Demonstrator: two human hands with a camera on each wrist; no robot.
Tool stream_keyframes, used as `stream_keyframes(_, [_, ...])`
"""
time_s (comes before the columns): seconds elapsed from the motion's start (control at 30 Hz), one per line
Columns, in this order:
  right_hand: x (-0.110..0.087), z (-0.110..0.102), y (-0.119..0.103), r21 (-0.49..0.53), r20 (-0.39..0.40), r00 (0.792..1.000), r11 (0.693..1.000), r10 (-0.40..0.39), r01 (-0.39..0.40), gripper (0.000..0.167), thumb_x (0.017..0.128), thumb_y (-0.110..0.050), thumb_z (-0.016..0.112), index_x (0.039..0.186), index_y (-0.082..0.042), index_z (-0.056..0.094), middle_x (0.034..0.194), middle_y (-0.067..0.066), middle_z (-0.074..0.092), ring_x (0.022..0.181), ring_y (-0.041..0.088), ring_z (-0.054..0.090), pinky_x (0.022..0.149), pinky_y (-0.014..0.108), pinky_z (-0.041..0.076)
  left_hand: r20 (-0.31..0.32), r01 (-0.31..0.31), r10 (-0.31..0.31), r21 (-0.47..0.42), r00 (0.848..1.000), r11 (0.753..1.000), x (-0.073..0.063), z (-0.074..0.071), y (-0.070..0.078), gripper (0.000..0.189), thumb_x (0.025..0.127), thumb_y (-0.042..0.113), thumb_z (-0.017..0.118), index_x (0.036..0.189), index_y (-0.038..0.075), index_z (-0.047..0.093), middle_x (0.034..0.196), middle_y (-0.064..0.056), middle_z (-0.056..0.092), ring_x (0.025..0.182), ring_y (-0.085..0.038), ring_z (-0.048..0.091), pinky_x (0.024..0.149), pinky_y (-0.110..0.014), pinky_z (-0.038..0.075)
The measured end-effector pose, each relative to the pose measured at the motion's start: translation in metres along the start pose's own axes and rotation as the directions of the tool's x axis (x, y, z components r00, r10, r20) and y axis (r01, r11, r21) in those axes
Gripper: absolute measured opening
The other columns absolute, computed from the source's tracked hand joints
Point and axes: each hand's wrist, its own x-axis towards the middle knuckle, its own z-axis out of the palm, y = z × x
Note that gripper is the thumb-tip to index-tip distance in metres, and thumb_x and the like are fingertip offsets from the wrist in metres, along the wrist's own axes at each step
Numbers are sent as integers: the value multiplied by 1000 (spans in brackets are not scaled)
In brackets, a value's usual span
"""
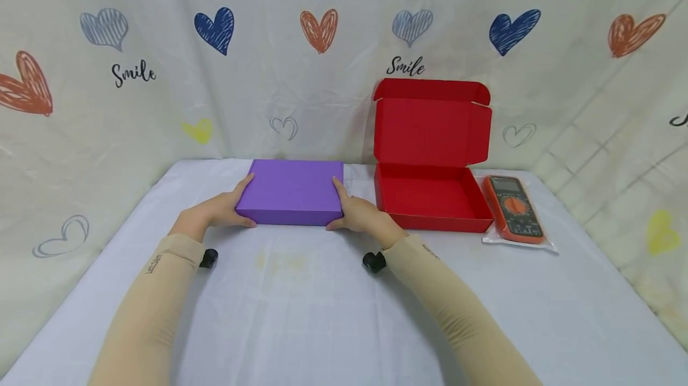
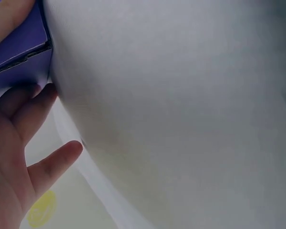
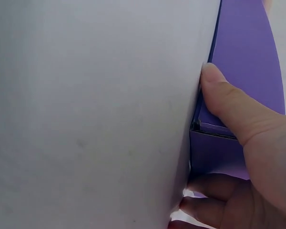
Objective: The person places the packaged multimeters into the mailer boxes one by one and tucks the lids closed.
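Note:
A closed purple box point(image 1: 292, 189) lies flat on the white-covered table, near its back edge. My left hand point(image 1: 223, 208) grips its left side, with the thumb at the front corner and fingers along the side. On the opposite side my right hand point(image 1: 361, 214) holds it the same way. In the right wrist view the thumb point(image 3: 229, 102) lies across the box's front face point(image 3: 248, 52), and the other fingers are at its side. The left wrist view shows the box corner point(image 2: 24, 57) between thumb and fingers, with one finger spread away.
Right of the purple box stands an open red box point(image 1: 435, 195), its lid point(image 1: 430, 129) raised against the curtain point(image 1: 263, 87). An orange and black multimeter point(image 1: 514, 210) in a clear plastic bag lies beside it. The white tablecloth point(image 1: 279, 314) stretches toward me.

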Motion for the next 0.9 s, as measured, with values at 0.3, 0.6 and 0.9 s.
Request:
stream_keyframes(0.3, [-1,-3,2,-28,7,1000,999,21,-21,117,90,-46,78,165,-17,-7,142,23,55,130,35,55,103,47,47,8,2,-2,-16,1000,1000,3,-1,5,126,86,34,85,163,12,-12,158,-43,18,144,-56,26,117,-66,19])
stream_keyframes(0.6, [-16,-14,4,-17,35,999,1000,11,-10,104,94,-45,73,167,-24,2,135,18,59,119,30,56,92,43,51,-7,-21,21,10,1000,1000,-1,0,2,129,81,38,89,165,11,-6,157,-42,22,142,-55,31,115,-66,23])
stream_keyframes(0.9, [-40,-41,11,-19,-60,995,996,-84,83,87,97,-44,70,166,-28,19,148,11,55,113,29,63,87,46,55,-52,-29,31,34,998,999,-15,-23,14,111,84,48,83,165,11,17,149,-30,47,138,-50,43,110,-66,33])
